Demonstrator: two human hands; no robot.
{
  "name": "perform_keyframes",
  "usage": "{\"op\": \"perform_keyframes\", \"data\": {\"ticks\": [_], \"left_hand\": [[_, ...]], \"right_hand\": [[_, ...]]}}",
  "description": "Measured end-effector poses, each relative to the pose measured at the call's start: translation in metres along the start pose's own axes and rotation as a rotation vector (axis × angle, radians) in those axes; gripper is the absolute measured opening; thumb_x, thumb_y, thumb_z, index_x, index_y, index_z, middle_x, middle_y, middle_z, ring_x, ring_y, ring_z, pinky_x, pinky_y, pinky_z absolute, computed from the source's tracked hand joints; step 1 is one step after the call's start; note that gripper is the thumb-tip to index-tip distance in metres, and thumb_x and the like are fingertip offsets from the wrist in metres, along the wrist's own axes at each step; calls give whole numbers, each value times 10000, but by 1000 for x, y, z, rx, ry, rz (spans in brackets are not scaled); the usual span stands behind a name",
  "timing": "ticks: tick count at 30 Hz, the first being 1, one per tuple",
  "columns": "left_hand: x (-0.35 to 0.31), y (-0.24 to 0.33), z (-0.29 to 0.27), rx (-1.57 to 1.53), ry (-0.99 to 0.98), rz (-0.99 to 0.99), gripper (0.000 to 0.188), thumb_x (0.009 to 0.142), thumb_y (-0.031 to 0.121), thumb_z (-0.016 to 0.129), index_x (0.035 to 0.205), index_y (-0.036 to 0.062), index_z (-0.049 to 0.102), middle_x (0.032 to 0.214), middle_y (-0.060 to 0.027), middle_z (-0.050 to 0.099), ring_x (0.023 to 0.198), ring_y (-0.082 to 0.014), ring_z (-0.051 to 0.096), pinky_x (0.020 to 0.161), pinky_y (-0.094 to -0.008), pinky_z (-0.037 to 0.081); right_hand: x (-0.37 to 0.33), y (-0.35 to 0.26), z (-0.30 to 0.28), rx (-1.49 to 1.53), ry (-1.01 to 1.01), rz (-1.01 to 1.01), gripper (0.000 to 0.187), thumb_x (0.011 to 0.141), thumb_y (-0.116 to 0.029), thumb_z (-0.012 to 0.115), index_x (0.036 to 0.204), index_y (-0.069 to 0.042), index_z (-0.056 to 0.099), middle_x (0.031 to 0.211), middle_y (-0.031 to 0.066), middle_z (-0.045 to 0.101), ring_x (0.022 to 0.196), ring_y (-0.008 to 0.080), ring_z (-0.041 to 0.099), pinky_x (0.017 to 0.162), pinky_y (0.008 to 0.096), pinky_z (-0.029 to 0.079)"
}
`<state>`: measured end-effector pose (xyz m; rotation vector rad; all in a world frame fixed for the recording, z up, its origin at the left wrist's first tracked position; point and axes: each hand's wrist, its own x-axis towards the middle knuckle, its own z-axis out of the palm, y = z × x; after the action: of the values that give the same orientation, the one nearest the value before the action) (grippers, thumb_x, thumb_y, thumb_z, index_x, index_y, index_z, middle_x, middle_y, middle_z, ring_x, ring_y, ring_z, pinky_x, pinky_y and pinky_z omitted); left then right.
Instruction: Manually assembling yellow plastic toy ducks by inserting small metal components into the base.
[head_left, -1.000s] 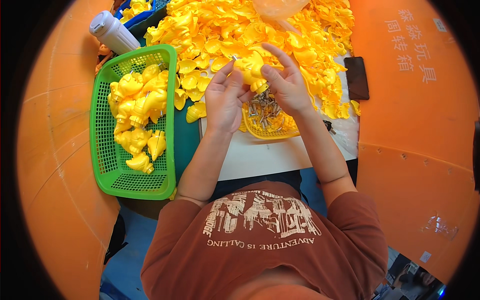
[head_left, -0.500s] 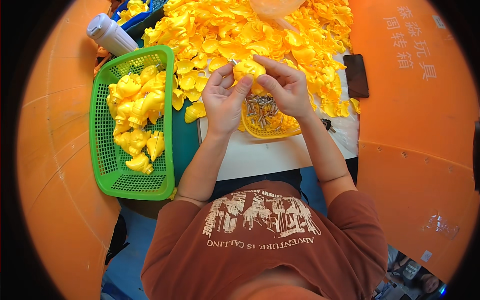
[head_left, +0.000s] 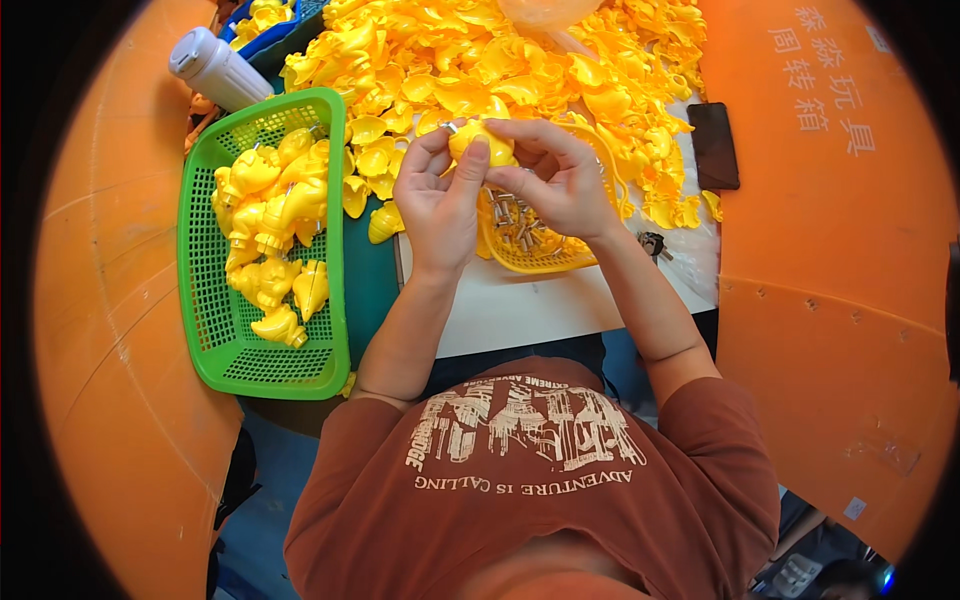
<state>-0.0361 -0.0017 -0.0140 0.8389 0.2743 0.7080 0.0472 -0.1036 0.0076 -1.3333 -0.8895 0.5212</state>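
Between both hands, over the table's middle, is a rounded yellow plastic toy part [head_left: 496,150] with a small metal pin [head_left: 453,127] sticking out at its upper left. My left hand [head_left: 440,195] grips its left side, thumb laid across the front. On the other side my right hand [head_left: 560,180] holds it with thumb and fingers. Just below the hands sits a yellow mesh basket [head_left: 545,266] holding many short metal pins [head_left: 520,225]. Fingertips behind the part are hidden.
A green basket [head_left: 338,250] of yellow toy pieces stands at the left. Loose yellow shells [head_left: 520,65] heap across the back. A pale tumbler [head_left: 218,68] is at the far left and a dark phone [head_left: 715,146] at the right. Orange panels [head_left: 840,290] rise on both sides.
Both hands have shifted slightly left with the toy part. The part has turned a little, and the pin at its upper left shows more clearly.
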Motion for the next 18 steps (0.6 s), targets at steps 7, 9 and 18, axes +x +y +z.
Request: {"op": "perform_keyframes", "data": {"ticks": [7, 9, 18], "left_hand": [[7, 2, 0, -369, -49, -78, 234, 874, 26, 553, 1097, -13, 495, 1105, -128, 583, 930, -161, 607, 763, -266, 532], [8, 0, 1, -367, -60, -73, 251, 875, 27, 551, 1116, -13, 491, 1125, -127, 579, 952, -166, 602, 774, -272, 531], [7, 0, 0, -467, -44, -192, 269, 900, 130, 545, 1141, 11, 520, 1160, -116, 562, 981, -198, 594, 819, -320, 507]], "right_hand": [[8, -3, 12, 332, 59, 116, 592, 785, 54, 629, 1313, 29, 363, 1158, 172, 558, 1023, 205, 575, 854, 308, 489], [9, -6, 11, 360, 60, 161, 604, 781, 50, 636, 1313, 48, 350, 1165, 177, 553, 1020, 210, 578, 860, 310, 484], [8, 1, 10, 499, 120, 211, 543, 780, 23, 642, 1268, 64, 408, 1184, 129, 556, 1107, 178, 525, 918, 297, 431]]}}
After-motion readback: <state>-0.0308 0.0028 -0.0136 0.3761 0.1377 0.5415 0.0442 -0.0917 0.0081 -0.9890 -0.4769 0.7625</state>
